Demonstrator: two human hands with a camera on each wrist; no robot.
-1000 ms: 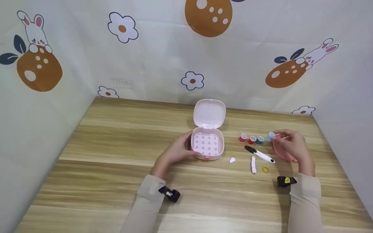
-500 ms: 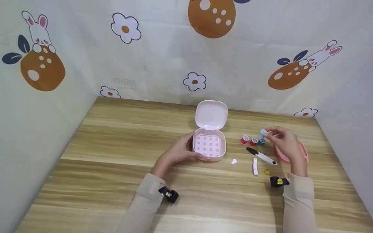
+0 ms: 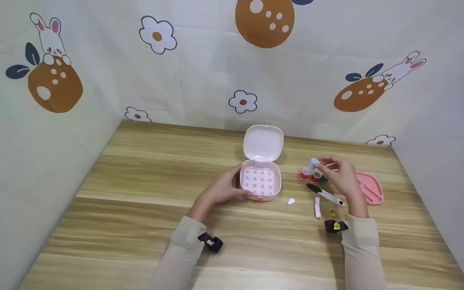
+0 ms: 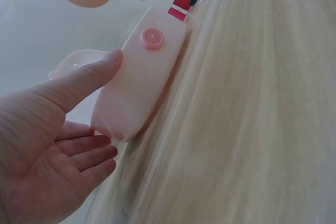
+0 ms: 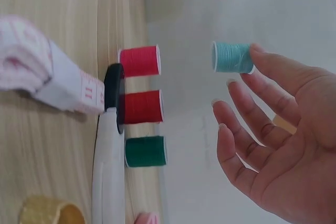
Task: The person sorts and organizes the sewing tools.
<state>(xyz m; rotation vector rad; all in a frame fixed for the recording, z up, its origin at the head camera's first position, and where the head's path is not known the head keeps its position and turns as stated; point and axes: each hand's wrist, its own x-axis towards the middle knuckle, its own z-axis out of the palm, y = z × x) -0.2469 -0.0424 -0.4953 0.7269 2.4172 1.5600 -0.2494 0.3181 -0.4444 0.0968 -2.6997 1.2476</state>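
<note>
My right hand (image 3: pixel 340 176) pinches a light-blue thread spool (image 5: pixel 232 57) between thumb and fingertip, above the table. Below it stand a pink-red spool (image 5: pixel 140 61), a dark-red spool (image 5: pixel 143 107) and a green spool (image 5: pixel 146 151) in a row. My left hand (image 3: pixel 224 187) holds a pink plastic box (image 4: pixel 139 77) at its left front corner, thumb on the front wall beside the round clasp (image 4: pixel 152 38). The box's lid (image 3: pixel 263 142) stands up at the back. Inside, a pale insert with rows of small pegs (image 3: pixel 258 178) shows.
Near the right hand lie a slim white tool with a black end (image 3: pixel 325 194), a folded tape measure (image 5: pixel 63 74), a gold thimble-like ring (image 5: pixel 51 211) and a pink grooved tray (image 3: pixel 371 190). A small white piece (image 3: pixel 291 201) lies right of the box.
My right hand has lifted the light-blue spool and moved it left over the other spools, uncovering more of the pink tray. The left hand stays at the box.
</note>
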